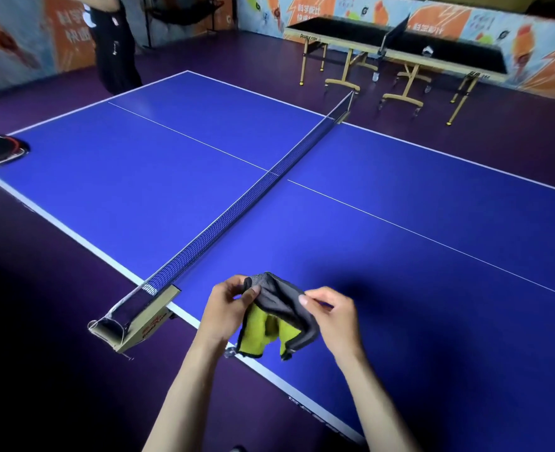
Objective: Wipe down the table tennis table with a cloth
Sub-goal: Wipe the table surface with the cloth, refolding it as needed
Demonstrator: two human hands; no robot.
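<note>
Purple sports floor point(41, 305), muralled walls; blue table tennis table point(367, 256) fills the view, net point(237, 203) strung across its middle. Both hands hold a cloth point(279, 316) above the tabletop's near edge, just right of the net post point(139, 321). Cloth: grey outside, yellow-green inside, folded, hanging clear of the surface. Left hand point(227, 308) pinches its upper left fold with curled fingers; right hand point(335, 316) pinches the right edge, thumb on top. Paddle case point(0, 151) lies at the tabletop's far left corner. Second table point(400, 40) stands behind. Person in black point(113, 44) stands beyond the far edge.
</note>
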